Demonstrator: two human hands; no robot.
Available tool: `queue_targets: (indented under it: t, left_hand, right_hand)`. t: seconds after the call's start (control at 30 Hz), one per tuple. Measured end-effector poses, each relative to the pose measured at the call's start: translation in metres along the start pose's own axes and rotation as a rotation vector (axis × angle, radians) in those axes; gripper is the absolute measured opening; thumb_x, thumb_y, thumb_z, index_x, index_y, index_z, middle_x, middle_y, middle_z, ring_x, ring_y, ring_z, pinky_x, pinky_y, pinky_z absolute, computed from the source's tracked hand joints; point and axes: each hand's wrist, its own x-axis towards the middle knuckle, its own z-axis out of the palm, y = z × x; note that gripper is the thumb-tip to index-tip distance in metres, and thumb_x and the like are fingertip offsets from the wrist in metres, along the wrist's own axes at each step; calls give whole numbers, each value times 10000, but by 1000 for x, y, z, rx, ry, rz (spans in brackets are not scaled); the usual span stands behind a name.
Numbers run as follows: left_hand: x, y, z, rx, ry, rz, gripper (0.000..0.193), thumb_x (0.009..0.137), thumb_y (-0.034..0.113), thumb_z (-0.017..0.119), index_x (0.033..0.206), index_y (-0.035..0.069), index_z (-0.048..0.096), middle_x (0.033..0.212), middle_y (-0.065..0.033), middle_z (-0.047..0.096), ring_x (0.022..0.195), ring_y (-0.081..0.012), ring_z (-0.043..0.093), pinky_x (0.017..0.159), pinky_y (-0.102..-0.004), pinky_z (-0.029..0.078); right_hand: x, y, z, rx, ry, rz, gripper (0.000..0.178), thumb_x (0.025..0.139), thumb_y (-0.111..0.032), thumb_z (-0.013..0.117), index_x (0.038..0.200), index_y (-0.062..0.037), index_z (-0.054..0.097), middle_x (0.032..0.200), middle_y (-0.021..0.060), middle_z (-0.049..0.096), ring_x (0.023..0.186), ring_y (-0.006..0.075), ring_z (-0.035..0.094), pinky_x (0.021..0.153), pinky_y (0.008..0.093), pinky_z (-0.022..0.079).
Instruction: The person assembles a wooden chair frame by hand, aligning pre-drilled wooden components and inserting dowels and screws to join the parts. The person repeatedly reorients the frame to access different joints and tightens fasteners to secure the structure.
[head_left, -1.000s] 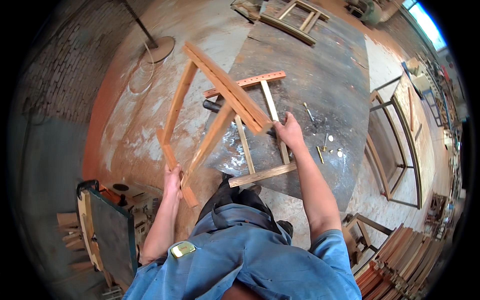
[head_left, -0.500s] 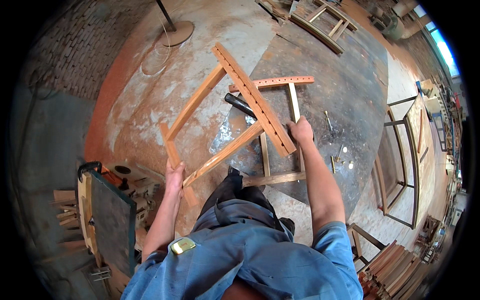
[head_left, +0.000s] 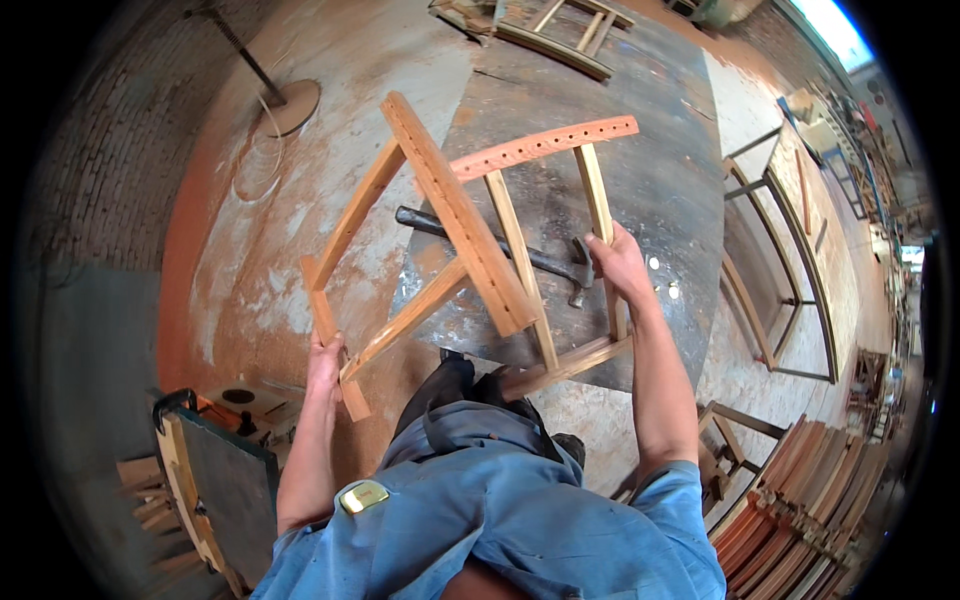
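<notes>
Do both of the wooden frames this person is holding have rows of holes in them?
Yes, a row of dark holes runs along the long orange-brown rail and another along the curved reddish rail.

Left of the right grip (head_left: 622, 268), wooden bars (head_left: 467, 240) partly hide a hammer (head_left: 553, 262); beside that grip, pale discs (head_left: 673, 290) seem too small to identify. Well beyond, the upper edge crops a slatted frame (head_left: 555, 49).

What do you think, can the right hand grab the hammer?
Probably not yet: the right hand is busy holding a frame, and one bar crosses in front of the hammer.
</notes>
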Motion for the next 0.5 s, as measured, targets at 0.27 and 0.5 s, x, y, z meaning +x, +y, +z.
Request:
queue_targets:
  t: [0.27,0.5]
  left_hand:
    - [19,36,43,118,-176,-31,345,901,69,566,1237,107,503,830,16,539,716,-100,509,654,-267,460]
    - [13,41,105,173,-250,-22,498,895,91,606,1365,106,442,864,9,567,720,-98,524,635,-259,462]
  right_hand:
    - [-48,-3,-41,-59,-124,52,220,858,-199,640,966,-11,602,636,-26,513,542,77,461,480,271,379]
    - [-65,19,-32,184,-370,159,181,883,-201,652,817,-57,565,577,-17,505,429,64,450,396,233,368]
